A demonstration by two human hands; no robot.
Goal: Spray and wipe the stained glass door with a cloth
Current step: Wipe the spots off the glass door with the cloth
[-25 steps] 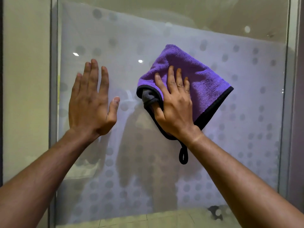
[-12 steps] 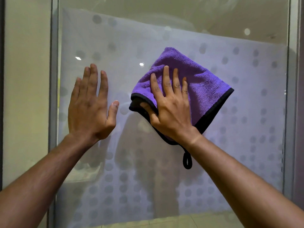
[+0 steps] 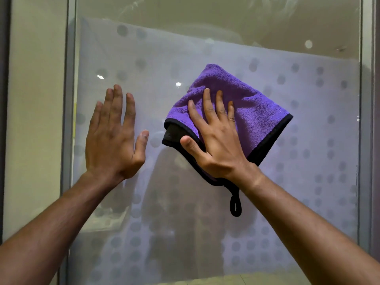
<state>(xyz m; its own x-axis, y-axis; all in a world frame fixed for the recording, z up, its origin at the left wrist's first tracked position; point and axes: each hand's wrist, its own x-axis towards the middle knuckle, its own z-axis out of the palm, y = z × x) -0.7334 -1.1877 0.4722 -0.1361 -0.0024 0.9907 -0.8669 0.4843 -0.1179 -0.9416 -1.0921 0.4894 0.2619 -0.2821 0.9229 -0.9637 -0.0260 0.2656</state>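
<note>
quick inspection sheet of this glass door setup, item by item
surface: glass door upright, frosted band with a dot pattern, reflections and faint smears near the top
job's things: purple cloth with black edging, flat on the glass, black loop hanging below; no spray bottle seen
clutter: nothing seen
grippers: left hand flat on the glass, fingers straight, holding nothing; right hand spread over the cloth, pressing it to the glass
cables: nothing seen
surroundings: metal frame at left, pale wall beyond it
</note>
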